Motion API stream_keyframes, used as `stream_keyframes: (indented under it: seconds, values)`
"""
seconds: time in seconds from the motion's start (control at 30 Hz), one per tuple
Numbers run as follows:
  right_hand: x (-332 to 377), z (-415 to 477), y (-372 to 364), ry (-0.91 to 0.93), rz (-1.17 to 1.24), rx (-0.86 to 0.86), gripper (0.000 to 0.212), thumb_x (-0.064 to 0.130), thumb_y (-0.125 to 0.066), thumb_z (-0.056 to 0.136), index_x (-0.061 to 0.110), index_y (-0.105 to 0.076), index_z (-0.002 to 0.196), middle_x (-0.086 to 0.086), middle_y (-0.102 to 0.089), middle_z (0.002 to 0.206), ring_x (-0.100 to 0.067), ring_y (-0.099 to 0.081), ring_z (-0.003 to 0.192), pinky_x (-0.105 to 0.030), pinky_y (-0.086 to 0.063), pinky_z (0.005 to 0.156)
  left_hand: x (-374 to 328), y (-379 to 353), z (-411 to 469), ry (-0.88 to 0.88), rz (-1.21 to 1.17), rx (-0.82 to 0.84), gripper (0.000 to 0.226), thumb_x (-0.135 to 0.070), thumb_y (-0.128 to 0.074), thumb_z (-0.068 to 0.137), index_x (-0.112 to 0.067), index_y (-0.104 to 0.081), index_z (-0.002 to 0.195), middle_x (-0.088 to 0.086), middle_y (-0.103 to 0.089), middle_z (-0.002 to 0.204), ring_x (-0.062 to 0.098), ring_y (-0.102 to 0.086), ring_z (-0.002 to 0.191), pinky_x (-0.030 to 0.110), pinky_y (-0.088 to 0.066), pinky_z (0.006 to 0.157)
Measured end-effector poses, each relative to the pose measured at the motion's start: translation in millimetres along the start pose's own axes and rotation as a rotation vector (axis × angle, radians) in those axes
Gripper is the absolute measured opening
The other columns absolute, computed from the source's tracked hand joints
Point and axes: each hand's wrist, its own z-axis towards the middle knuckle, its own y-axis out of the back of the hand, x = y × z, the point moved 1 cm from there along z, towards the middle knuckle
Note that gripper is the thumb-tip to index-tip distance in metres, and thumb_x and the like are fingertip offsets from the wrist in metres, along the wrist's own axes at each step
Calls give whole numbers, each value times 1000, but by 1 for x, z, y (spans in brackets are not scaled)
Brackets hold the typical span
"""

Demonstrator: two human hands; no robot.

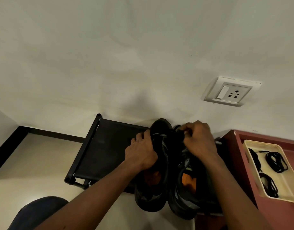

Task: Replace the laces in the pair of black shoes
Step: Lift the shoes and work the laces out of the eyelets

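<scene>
Black shoes point(151, 196) gripped by left hand point(141, 151) and, seemingly, right hand point(199, 140).

Dim, warm cast, wide-angle edge bending

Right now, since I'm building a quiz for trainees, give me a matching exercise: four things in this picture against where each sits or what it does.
Things
1. left hand
2. right hand
3. cream tray
4. socket

Place or state
A. fixed on the white wall
B. pinches at the front of the right shoe
C. holds coiled black laces
D. grips the left shoe

Pairs: 1-D, 2-B, 3-C, 4-A
</scene>
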Motion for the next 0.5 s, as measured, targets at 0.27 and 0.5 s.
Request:
stream_keyframes:
  seconds: [0.27,0.5]
  values:
    - [21,-7,-22,171,-113,149,26,22,-61,102,27,-75,123,3,-70,120,-17,-55,120,-35,-51,98,-1,-1,-1,-15,4,3,82,-30,-62,95,-23,-15,161,12,-32,160,37,-39,142,54,-43,109]
    - [23,-11,-19,92,-221,13,23,18,-63,97,29,-76,112,4,-70,106,-19,-54,115,-30,-46,76,-2,-1,-1,-8,34,-5,83,-29,-63,95,-24,-13,162,13,-32,159,38,-39,142,54,-44,108]
